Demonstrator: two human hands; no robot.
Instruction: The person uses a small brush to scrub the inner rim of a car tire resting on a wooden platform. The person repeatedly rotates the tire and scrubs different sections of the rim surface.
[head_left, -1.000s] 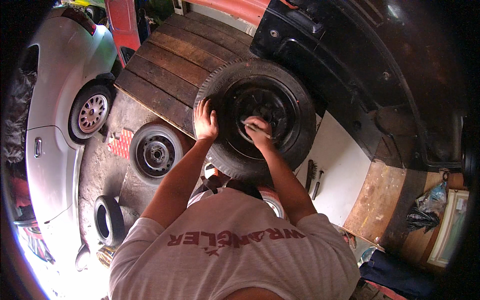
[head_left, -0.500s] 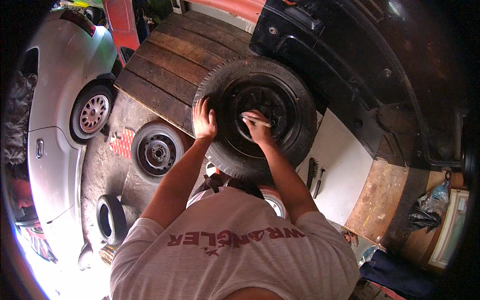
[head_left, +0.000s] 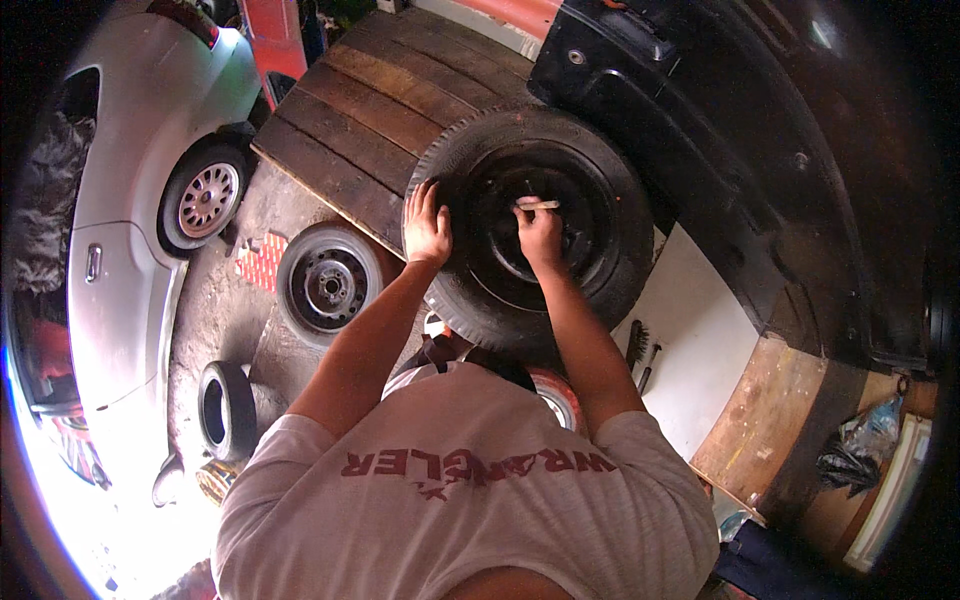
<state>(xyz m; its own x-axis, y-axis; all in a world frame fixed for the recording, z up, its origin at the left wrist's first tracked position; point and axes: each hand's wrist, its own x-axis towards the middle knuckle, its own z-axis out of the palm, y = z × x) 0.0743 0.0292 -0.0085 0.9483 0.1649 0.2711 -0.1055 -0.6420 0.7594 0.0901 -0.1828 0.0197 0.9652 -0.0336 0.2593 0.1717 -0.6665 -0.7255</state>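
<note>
A large black tyre (head_left: 625,265) on a dark steel rim (head_left: 590,180) lies in front of me, over the near edge of a plank platform (head_left: 370,115). My left hand (head_left: 428,230) rests on the tyre's left sidewall, palm down with fingers stretched out. Over the middle of the rim, my right hand (head_left: 541,240) is closed around a short, pale, stick-shaped tool (head_left: 544,205). The tool lies nearly crosswise; its working end is too small to make out.
On the floor to the left are another wheel (head_left: 328,285), a loose tyre (head_left: 226,410) and a silver car (head_left: 130,230). A black brush (head_left: 638,342) lies on a white board (head_left: 700,340) at right. A big dark panel (head_left: 720,140) stands at the upper right.
My right hand has moved up across the rim's centre, and the tool has turned closer to level. My left hand stays on the sidewall. The whole view has shifted slightly.
</note>
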